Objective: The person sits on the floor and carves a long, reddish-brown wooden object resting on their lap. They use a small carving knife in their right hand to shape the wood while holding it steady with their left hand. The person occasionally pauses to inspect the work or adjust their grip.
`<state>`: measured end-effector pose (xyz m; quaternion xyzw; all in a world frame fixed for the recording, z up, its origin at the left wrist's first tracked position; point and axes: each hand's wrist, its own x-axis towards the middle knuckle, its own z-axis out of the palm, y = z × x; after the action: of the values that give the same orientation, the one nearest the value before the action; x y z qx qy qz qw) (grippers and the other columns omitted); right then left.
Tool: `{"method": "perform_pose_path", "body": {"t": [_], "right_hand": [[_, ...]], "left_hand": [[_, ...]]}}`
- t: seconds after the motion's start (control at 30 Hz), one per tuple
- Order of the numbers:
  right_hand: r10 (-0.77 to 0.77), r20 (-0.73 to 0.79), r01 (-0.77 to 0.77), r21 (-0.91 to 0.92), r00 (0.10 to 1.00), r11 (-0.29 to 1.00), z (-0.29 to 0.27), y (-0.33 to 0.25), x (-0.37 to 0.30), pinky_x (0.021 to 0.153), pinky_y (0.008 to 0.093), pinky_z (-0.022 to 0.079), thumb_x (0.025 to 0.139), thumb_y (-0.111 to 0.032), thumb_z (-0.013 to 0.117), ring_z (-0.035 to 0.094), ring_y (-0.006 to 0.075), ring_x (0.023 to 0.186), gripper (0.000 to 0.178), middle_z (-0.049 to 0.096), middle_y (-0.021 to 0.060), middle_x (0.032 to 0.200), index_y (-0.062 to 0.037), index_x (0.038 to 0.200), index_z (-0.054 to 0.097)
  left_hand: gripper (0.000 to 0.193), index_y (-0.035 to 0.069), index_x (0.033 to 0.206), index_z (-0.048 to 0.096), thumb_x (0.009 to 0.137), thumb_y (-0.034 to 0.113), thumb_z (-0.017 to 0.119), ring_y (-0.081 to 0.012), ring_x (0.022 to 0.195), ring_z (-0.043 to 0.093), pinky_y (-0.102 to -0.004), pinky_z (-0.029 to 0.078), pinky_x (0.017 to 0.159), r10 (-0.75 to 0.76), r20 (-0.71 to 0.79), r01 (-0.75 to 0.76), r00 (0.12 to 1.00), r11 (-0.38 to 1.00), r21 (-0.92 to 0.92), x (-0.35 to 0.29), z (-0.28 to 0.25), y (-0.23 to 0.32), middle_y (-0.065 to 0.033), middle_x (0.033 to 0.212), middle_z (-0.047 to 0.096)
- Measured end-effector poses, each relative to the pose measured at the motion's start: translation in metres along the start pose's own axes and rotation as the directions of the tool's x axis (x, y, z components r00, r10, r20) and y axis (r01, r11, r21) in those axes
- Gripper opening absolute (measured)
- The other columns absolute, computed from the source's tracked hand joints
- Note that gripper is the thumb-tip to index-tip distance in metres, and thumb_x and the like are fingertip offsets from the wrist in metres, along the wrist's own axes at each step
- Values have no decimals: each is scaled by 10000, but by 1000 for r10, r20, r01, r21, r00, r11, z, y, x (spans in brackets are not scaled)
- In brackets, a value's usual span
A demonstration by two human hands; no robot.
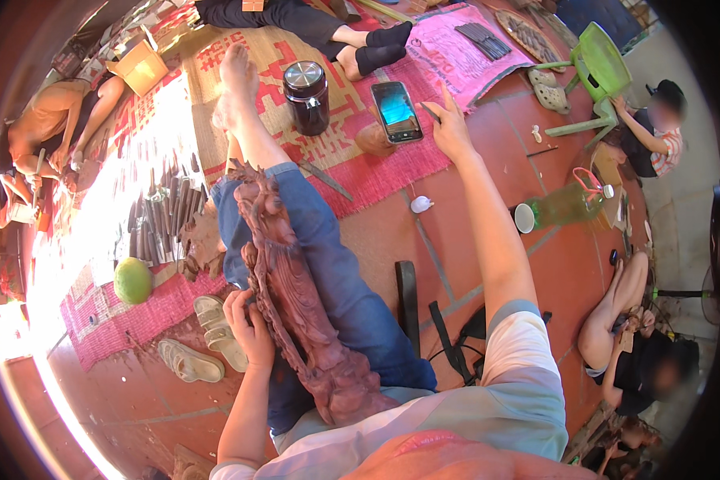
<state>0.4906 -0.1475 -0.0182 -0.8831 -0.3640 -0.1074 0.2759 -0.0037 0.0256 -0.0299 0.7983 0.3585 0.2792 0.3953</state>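
Across my lap, over my blue-trousered legs, lies a tall reddish-brown carved wooden statue (300, 300) with figures and folds cut into it. My left hand (250, 328) rests at its left side with the fingers bent against the edge. My right hand (454, 128) reaches forward over the floor, index finger stretched out and the other fingers partly hidden, beside a smartphone (398, 112). The phone's screen is lit, and it sits by a rounded brown lump (374, 140). Left of the phone stands a dark lidded canister (306, 98). A flat blade-like tool (326, 180) lies nearer my knee.
Many carving chisels (166, 212) lie on the mat at left, near a green round fruit (133, 280) and pale sandals (190, 360). At right are a green bottle (564, 206), a white cup (525, 218) and a green chair (602, 68). Other people sit around the edges.
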Motion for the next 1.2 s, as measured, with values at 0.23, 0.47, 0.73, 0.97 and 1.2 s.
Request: {"method": "perform_pose_path", "body": {"t": [0.23,0.47,0.73,0.97,1.2], "right_hand": [[-13,9,13,15,1000,1000,-8,5,-7,1133,448,300,773,81,552,323,414,1370,448,280,232,1527,-164,1125,682],[-47,52,49,-43,998,998,-5,-6,-5,1136,451,301,785,67,547,333,425,1363,432,284,196,1537,-194,1090,706],[-12,167,32,-119,986,992,7,-13,-3,1146,474,291,836,-2,541,273,458,1392,477,234,153,1570,-274,1206,669],[60,67,-61,9,996,998,17,-13,4,1153,485,267,818,35,542,253,470,1396,550,230,187,1563,-281,1261,621],[12,-25,-10,85,1000,996,-16,2,-16,1141,458,282,788,91,498,295,429,1390,502,305,216,1520,-158,1197,646]], "left_hand": [[273,26,1149,565,906,-45,463,-208,1042,483,-295,393,888,56,-22,-56,998,998,32,-1,1,-6,-105,1179,495],[260,19,1133,587,901,-34,481,-250,1084,503,-325,422,884,-12,-9,12,1000,1000,-25,-2,-1,-3,-132,1193,488],[252,17,1118,591,895,-36,487,-248,1070,507,-323,422,878,16,-19,-16,1000,1000,0,-1,1,-4,-130,1182,495],[282,25,1135,576,886,-56,471,-233,1051,498,-308,409,879,40,-29,-39,999,999,37,-2,-1,-6,-116,1178,498],[257,19,1116,592,887,-44,494,-256,1067,510,-320,429,864,36,-14,-35,999,999,15,1,0,-1,-132,1171,494]]}}
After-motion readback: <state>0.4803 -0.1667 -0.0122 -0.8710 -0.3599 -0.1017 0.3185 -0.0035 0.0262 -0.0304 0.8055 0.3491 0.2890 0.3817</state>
